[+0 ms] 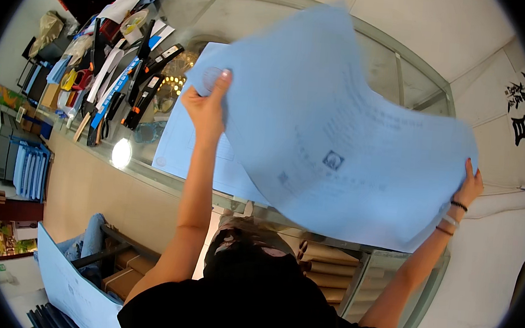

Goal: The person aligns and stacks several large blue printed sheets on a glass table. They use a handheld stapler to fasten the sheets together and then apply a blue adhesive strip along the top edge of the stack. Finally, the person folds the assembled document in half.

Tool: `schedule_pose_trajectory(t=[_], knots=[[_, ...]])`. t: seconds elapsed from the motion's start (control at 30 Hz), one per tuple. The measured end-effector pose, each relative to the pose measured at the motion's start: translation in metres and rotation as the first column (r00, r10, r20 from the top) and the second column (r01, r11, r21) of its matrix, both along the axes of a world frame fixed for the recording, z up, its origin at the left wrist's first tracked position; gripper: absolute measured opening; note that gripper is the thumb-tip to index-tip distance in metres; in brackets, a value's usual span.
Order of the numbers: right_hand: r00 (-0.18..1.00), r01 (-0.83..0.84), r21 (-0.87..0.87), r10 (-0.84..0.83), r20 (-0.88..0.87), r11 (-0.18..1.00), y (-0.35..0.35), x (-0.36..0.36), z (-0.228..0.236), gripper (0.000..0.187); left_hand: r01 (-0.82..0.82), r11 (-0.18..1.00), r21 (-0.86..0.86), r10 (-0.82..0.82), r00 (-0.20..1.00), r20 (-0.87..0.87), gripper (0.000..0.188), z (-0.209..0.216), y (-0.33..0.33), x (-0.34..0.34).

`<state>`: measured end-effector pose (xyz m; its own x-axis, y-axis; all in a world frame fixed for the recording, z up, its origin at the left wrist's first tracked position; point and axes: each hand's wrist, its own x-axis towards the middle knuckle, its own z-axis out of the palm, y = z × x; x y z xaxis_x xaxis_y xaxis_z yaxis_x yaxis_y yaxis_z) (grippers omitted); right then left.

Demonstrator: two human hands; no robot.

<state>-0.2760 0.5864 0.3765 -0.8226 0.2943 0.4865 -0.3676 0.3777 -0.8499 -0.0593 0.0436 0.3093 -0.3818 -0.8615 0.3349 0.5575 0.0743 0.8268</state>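
Two hands hold one large blue sheet [304, 105] between them, lifted above the tabletop [414, 83]. The left hand [208, 107] is closed in a pinch at its left edge, thumb flat on the face over a round printed mark, the other fingers mostly hidden. The right hand [470, 186] grips the opposite edge, fingers fairly straight; how tightly they close cannot be seen. The sheet is thin, smooth and matt, faintly printed with rows and a small dark square, and it bows between the hands in a broad wave, its far corner standing up and slightly blurred.

Below the left hand, flat on the glass, lies a lower blue sheet [184, 145], partly covered by the raised one, which also hides much of the glass between the hands. Left of the left hand are crowded a blue strip [114, 94], black tools with orange parts [141, 102], a tape roll [133, 24] and mixed small items. A white glare spot [121, 153] shines on the glass nearer the body. Nearer the body than the right hand, behind glass, brown cardboard rolls [328, 271] are stacked. Far left of the left hand stand blue folders [31, 170] and a dark grey printer [4, 150].
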Motion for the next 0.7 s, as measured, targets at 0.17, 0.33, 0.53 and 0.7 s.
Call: schedule_pose_trajectory(t=[0.17,0.33,0.53,0.7], knots=[[0.994,-0.034,-0.107,0.044,0.096,0.994,-0.036,-0.08,-0.07,0.027,-0.224,0.972,-0.076,0.224,0.975,-0.008,0.014,-0.027,-0.082,0.023],[0.968,0.004,0.016,-0.008,0.251,1.0,-0.045,-0.12,-0.152,0.035,-0.361,0.916,0.173,0.361,0.932,0.032,0.021,-0.107,-0.125,0.074],[0.8,-0.163,0.563,-0.225,0.555,0.81,-0.033,-0.142,-0.287,0.046,-0.532,0.727,0.434,0.412,0.844,0.344,0.03,-0.262,-0.118,0.149],[0.466,-0.24,-0.127,0.229,0.854,0.962,0.078,-0.105,-0.33,0.064,-0.414,0.745,0.522,0.172,0.876,0.45,0.036,-0.337,-0.123,0.169]])
